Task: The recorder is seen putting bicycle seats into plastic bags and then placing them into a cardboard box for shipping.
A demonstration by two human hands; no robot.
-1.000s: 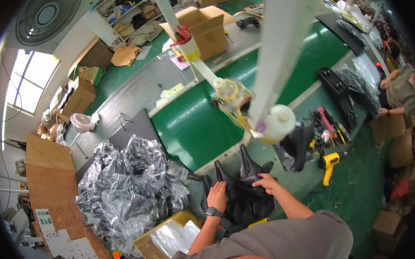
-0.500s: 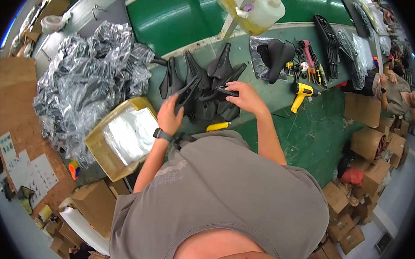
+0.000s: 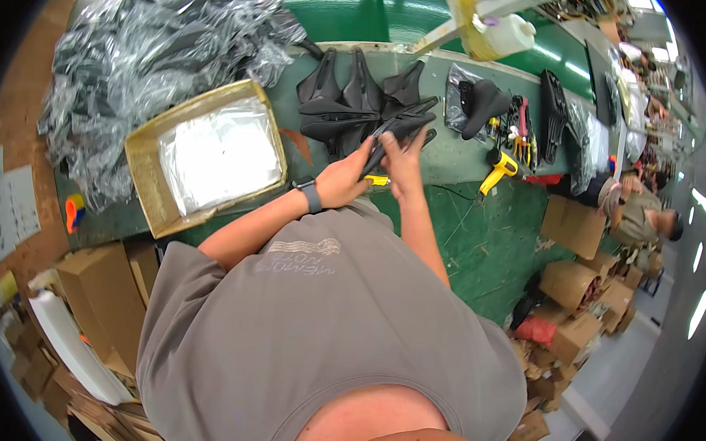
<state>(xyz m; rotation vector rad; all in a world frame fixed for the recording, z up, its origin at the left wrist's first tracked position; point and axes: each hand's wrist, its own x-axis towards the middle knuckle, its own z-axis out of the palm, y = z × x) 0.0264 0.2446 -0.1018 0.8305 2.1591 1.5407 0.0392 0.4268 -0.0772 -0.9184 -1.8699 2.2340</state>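
Note:
Between my hands is a black bicycle saddle (image 3: pixel 379 152), tilted up on edge close to my body. My left hand (image 3: pixel 341 181), with a dark band at its wrist, closes on its near end. The fingers of my right hand (image 3: pixel 404 169) are curled against its right side. Just beyond lie several more black saddles (image 3: pixel 362 85) on the grey-green bench. Two saddles (image 3: pixel 338 127) lie flat to the left of the held one. Partly hidden under my hands is a yellow-handled tool (image 3: pixel 378 180).
An open box (image 3: pixel 142 169) of shiny clear bags stands left, beside a heap of plastic-wrapped items (image 3: pixel 171 43). To the right are a wider saddle (image 3: pixel 484 108), hand tools (image 3: pixel 522 129) and a yellow heat gun (image 3: pixel 499 171). Another person (image 3: pixel 645 212) is at far right.
My hands have come together on one saddle, the left moving right from the saddle it was at. Two saddles now lie flat at the left. The view has shifted.

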